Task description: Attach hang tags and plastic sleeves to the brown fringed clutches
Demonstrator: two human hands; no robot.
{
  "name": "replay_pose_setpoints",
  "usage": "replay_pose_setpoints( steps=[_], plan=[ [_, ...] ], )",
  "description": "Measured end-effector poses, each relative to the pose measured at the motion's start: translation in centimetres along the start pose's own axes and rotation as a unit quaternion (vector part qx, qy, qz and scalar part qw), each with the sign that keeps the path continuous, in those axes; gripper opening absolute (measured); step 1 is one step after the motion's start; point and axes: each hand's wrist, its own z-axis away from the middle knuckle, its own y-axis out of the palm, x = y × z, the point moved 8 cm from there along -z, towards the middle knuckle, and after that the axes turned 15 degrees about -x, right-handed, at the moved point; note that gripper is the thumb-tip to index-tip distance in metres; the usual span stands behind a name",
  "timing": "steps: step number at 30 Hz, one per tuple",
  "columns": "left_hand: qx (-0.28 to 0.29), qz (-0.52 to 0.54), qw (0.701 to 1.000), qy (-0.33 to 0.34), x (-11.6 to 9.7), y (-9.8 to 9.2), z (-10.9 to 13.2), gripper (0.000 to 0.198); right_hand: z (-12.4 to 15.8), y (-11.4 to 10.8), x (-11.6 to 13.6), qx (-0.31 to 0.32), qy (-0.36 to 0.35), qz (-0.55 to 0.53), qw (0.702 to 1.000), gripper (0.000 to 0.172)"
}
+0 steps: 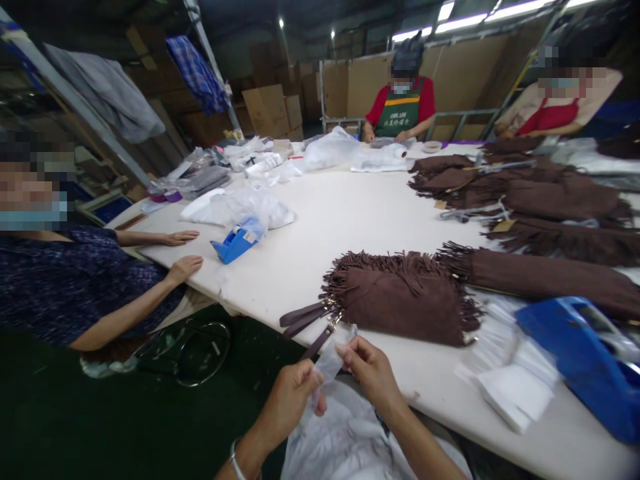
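Observation:
Between my hands is a small translucent plastic sleeve (pixel 329 365), stretched above my lap at the table's near edge. My left hand (pixel 293 397) pinches its lower left end. At its upper right end, the fingers of my right hand (pixel 364 367) are closed on it. Just beyond lies a dark brown fringed bag (pixel 403 300), flat on the table. Brown straps (pixel 305 317) with metal clasps hang from its left side, one of them reaching down close to the sleeve.
Right of the bag are a stack of white sleeves (pixel 520 387) and a blue tape dispenser (pixel 580 360). More brown fringed bags (pixel 550 193) lie behind. A smaller blue dispenser (pixel 235 243) stands left. One co-worker (pixel 110 287) sits left; two others are across the white table (pixel 350 207).

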Motion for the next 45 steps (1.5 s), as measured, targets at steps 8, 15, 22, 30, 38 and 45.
replay_pose_setpoints(
  steps=[8, 15, 22, 30, 38, 45],
  plan=[
    [0.041, 0.117, 0.982, -0.142, 7.0, -3.6, 1.4, 0.04, -0.1, 1.7, -3.5, 0.004, 0.044, 0.014, 0.999, 0.038],
    [-0.013, 0.095, 0.977, -0.192, 13.8, -6.6, 3.9, 0.045, -0.5, 0.7, -5.1, -0.022, 0.102, 0.006, 0.995, 0.037],
    [-0.035, -0.188, 0.981, -0.03, 14.6, -8.2, 5.7, 0.049, 2.3, 3.5, -3.3, 0.017, -0.029, 0.174, 0.984, 0.035],
    [0.016, 0.157, 0.956, -0.249, 19.4, -7.1, 6.8, 0.052, 3.4, 6.2, -3.7, 0.071, -0.092, 0.205, 0.972, 0.023],
    [-0.063, 0.095, 0.96, -0.256, 20.4, -10.2, 7.9, 0.046, 2.9, 6.0, -7.1, 0.058, 0.018, 0.186, 0.981, 0.022],
    [0.001, -0.119, 0.985, -0.124, 20.4, -9.9, 8.2, 0.045, 3.3, 7.0, -6.3, 0.076, -0.037, 0.245, 0.966, 0.03]
  ],
)
